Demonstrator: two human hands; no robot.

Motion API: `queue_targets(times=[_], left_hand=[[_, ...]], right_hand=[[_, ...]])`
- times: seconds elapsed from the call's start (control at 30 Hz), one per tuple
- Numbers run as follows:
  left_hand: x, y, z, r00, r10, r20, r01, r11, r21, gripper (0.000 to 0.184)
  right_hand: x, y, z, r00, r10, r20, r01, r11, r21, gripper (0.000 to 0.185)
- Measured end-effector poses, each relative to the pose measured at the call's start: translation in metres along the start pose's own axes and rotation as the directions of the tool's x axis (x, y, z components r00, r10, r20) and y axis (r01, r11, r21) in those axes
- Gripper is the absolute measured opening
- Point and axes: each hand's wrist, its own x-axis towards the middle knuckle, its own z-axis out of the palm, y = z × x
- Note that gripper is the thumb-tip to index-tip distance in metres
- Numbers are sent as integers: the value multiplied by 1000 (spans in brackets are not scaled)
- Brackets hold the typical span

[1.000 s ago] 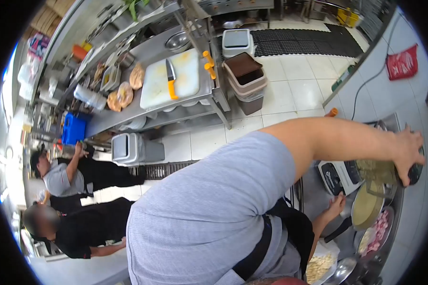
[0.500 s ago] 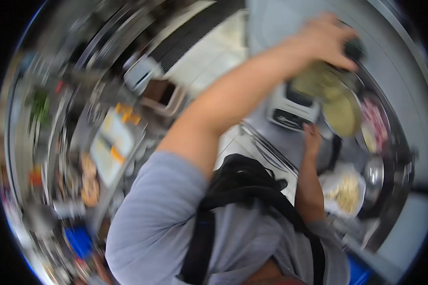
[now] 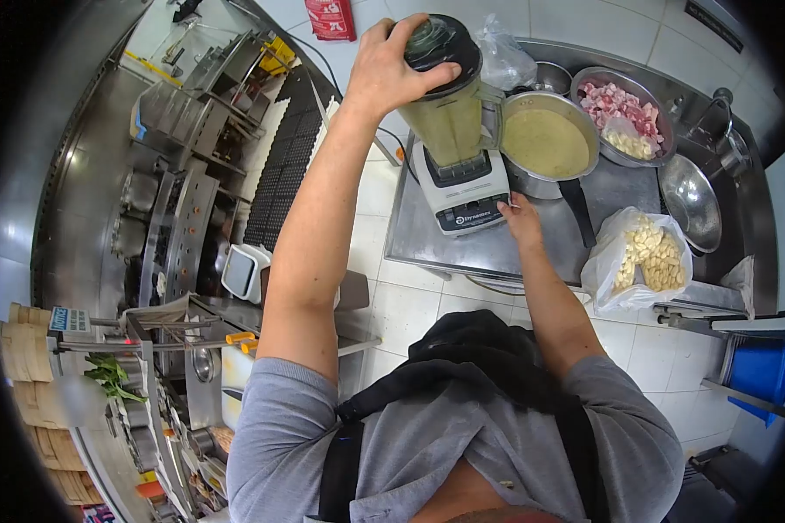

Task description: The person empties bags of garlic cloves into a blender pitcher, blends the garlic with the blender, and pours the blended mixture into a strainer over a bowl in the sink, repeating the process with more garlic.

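Observation:
A blender with a white base (image 3: 462, 192) stands on a steel work table, its clear jug (image 3: 445, 131) partly filled with pale green-yellow liquid. My left hand (image 3: 399, 65) presses on top of the jug, fingers and thumb spread around its black lid (image 3: 449, 52). At the front right corner of the base, by the control panel, my right hand (image 3: 522, 220) has its fingers curled against the edge. Close beside the jug is a saucepan (image 3: 545, 144) of similar yellowish liquid, its black handle (image 3: 577, 213) pointing toward me.
A steel bowl of cut raw meat (image 3: 619, 109) with a small bag sits behind the pan. An empty metal bowl (image 3: 691, 205) leans in the sink area. Peeled garlic-like cloves (image 3: 650, 253) fill a plastic bag at the table's right edge. Shelving (image 3: 166, 375) stands on the left.
My view has swung round and become sharp, so the blender now appears more central. My left hand stays on the lid and my right hand stays at the base.

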Motion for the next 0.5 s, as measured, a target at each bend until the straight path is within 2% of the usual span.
queue_targets(times=[0.07, 0.17, 0.27, 0.37, 0.5], left_hand=[[-1, -3, 2, 1000, 25, -12, -25, 1000, -2, 75], [-1, -3, 3, 999, 33, -23, -32, 999, 23, 76], [-2, 1, -1, 1000, 17, -6, -17, 1000, 26, 77], [-2, 5, -5, 999, -24, 43, 22, 999, 35, 78], [-2, 7, -5, 998, -41, 48, 40, 999, 23, 78]], right_hand=[[2, 5, 3, 998, -44, -50, 40, 996, -76, 50], [3, 7, 2, 1000, -18, -8, 18, 1000, -21, 57], [5, 13, 5, 998, -59, -5, 59, 998, 31, 57], [-9, -14, -4, 1000, 0, -8, 0, 1000, 2, 57], [-5, -11, -5, 1000, -13, 10, 13, 1000, 15, 59]])
